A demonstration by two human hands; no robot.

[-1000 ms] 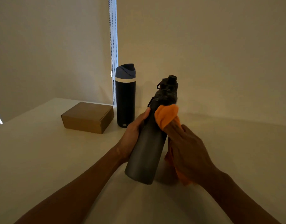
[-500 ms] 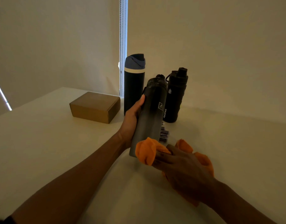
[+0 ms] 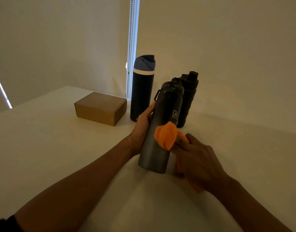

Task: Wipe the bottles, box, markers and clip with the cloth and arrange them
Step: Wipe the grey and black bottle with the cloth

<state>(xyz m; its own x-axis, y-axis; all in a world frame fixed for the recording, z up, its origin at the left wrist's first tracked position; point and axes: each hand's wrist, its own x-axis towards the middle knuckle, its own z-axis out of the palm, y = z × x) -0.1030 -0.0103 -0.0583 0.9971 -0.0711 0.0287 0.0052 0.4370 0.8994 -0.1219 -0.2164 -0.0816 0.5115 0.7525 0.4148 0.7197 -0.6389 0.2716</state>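
Note:
My left hand [image 3: 142, 127] grips a dark grey bottle [image 3: 162, 131] around its middle and holds it tilted above the white table [image 3: 51, 148]. My right hand [image 3: 196, 158] holds an orange cloth [image 3: 165, 137] and presses it against the bottle's right side. Behind stand a black bottle with a blue lid [image 3: 142, 87] and a second black bottle [image 3: 189, 97], partly hidden by the held one. A brown cardboard box [image 3: 100, 108] lies at the left of them. No markers or clip show in this view.
A wall rises right behind the bottles, with a bright window gap and bead chain [image 3: 132, 47] at the corner. The table's left edge [image 3: 31, 99] runs near the box.
The cloth has moved from the held bottle's base up to its middle. The bottle sits lower and nearer to me, and it hides the small barcoded item seen before.

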